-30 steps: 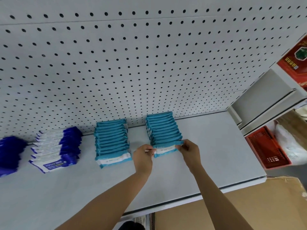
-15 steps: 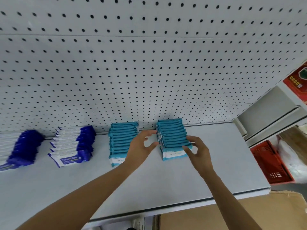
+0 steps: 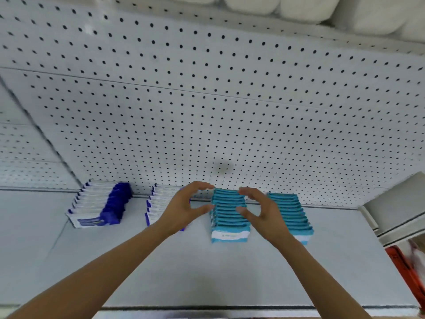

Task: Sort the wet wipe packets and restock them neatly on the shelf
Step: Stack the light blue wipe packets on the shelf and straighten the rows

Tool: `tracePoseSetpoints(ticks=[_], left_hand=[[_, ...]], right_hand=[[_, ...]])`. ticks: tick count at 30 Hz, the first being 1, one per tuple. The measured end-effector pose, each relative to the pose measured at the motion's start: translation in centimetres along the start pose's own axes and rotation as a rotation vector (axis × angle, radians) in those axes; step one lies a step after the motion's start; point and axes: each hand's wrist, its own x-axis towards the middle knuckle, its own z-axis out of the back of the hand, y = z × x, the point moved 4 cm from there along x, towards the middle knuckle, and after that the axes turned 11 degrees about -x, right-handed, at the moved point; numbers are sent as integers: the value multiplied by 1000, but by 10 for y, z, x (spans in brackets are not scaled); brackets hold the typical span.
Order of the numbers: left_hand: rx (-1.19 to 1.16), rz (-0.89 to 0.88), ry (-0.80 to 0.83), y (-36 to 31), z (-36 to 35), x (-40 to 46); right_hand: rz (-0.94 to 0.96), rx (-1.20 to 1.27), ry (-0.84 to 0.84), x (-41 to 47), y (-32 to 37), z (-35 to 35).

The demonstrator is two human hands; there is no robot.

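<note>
A: Teal row (image 3: 228, 215) mid-shelf, packets standing on edge, front to back, reaching the pegboard (image 3: 207, 111). Second teal row (image 3: 291, 212) just right of it, same order. Two blue rows to the left: one (image 3: 101, 208) well left, the other (image 3: 156, 208) partly hidden behind the left hand (image 3: 184, 209).

B: Hands?

A: Both bracket the middle teal row. Left hand at its left side, fingers curved, thumb and forefinger spread wide, tips at or near the packets' edge. Right hand (image 3: 259, 210) at its right side, same cupped shape, fingertips (image 3: 241, 192) over the back packets. Neither clamps on a packet; whether they press the row or hover just off it, I cannot tell. Motion blur in places.

B: Progress, then?

A: Sorting looks done for what is in view: colours kept apart, four rows on the shelf (image 3: 207, 272). My reading is squaring-up, evening the middle teal row. The far blue row leans somewhat askew and may want straightening.

B: What's left?

A: No loose packets visible. Red basket (image 3: 407, 272) at the right edge, contents unreadable, so more stock is possible. Bare shelf in front of the rows.
</note>
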Motion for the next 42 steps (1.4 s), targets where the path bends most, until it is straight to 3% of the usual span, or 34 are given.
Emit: tracePoseSetpoints(ticks=[7, 19, 30, 37, 42], left_hand=[[38, 74, -149, 26, 123, -62], [134, 272, -327, 105, 280, -142], [0, 454, -114, 194, 311, -108], [-47, 457, -13, 219, 315, -94], [-91, 462, 20, 224, 312, -86]], right_hand=[[97, 20, 124, 28, 84, -98], [16, 5, 326, 64, 159, -272], [-177, 146, 335, 101, 149, -401], [-128, 191, 304, 108, 150, -415], [-275, 412, 303, 115, 151, -412]])
